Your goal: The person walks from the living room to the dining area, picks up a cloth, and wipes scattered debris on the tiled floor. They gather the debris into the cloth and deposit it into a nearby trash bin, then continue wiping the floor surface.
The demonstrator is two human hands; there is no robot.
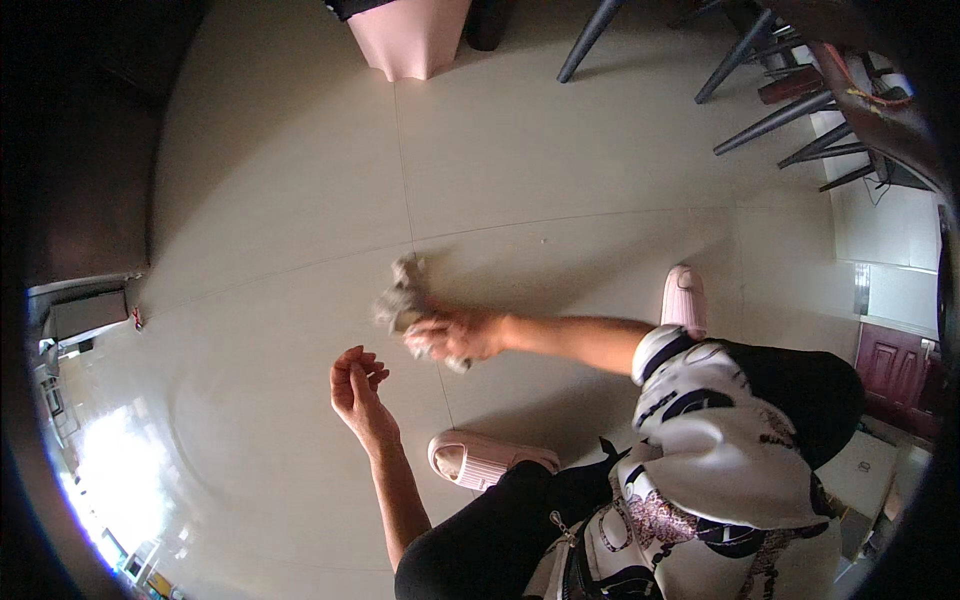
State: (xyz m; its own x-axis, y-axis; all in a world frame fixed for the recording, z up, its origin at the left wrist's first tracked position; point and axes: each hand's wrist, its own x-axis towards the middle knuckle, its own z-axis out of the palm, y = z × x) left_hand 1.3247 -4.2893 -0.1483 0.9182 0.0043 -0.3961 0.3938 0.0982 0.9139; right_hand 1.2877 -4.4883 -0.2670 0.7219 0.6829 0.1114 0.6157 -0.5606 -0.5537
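Note:
My right hand [457, 335], its arm reaching in from the right, grips a crumpled greyish cloth [401, 300] just above or against the tiled floor [300, 225]; blur hides whether they touch. Parts of the cloth stick out on both sides of the fingers. My left hand [360, 386] is to the lower left of the cloth, raised over the floor with its fingers loosely curled and nothing seen in it. Below the cloth is one pink slipper [495, 459] on my foot, and the other pink slipper [684, 300] is farther right.
A pink bin [409, 37] stands at the top. Dark chair or table legs [776, 124] spread over the upper right. Dark brown furniture [90, 195] borders the left side. A maroon panelled door [892, 364] and a pale box [859, 469] are at the right.

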